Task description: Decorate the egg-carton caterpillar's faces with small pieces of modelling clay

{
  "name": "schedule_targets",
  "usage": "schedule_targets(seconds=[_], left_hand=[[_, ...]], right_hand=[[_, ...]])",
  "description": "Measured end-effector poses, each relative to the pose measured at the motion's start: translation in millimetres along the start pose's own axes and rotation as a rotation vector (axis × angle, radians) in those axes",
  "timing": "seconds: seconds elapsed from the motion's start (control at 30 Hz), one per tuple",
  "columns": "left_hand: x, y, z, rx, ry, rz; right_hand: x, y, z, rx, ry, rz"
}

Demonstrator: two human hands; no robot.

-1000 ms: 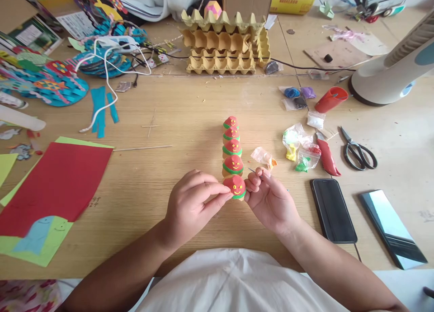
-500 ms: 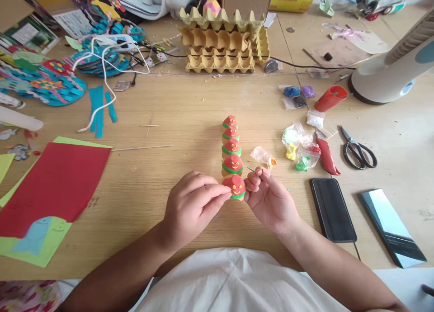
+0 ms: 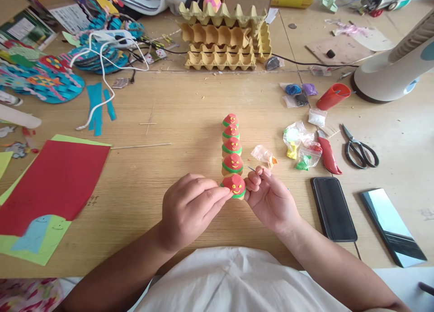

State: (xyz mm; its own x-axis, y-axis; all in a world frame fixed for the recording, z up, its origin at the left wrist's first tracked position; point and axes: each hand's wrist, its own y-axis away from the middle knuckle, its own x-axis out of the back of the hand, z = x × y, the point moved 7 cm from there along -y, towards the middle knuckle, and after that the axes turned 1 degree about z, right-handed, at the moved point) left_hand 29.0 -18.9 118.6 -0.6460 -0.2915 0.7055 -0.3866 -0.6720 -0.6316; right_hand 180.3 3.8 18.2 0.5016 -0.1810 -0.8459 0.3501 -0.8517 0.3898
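Note:
Several egg-carton cups with red clay tops, green bands and yellow smiling faces stand in a row running away from me. My left hand [image 3: 195, 208] is closed, its thumb and fingertips pinched at the left side of the nearest red-topped cup [image 3: 234, 184]; whether anything small is between them is hidden. Close to the right side of that cup, my right hand [image 3: 271, 196] pinches a thin pointed stick [image 3: 251, 169], its other fingers curled. A plastic bag with orange clay [image 3: 263, 154] lies just beyond my right hand.
Clay packets [image 3: 294, 138], a red knife [image 3: 328, 156], scissors [image 3: 360, 149] and a black phone [image 3: 334, 209] lie to the right. Red paper [image 3: 57, 181] is at left. Egg cartons [image 3: 220, 59] stand at the back.
The fingertips of my left hand have shifted slightly on the nearest cup, showing more of its left side. The view has moved a little. My right hand keeps its grip.

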Motion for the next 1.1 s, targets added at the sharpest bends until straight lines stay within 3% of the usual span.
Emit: schedule_targets(seconds=[0.27,0.57,1.1], left_hand=[[-4.3,-2,-14,0.182,0.162,-0.023],[-6.8,-2,-17,0.230,0.206,-0.043],[-17.2,5,-33,0.493,0.456,-0.138]], right_hand=[[0,1,-1,0.003,0.017,0.021],[0,2,0,0.000,0.024,0.017],[3,2,3,-0.011,0.069,0.026]])
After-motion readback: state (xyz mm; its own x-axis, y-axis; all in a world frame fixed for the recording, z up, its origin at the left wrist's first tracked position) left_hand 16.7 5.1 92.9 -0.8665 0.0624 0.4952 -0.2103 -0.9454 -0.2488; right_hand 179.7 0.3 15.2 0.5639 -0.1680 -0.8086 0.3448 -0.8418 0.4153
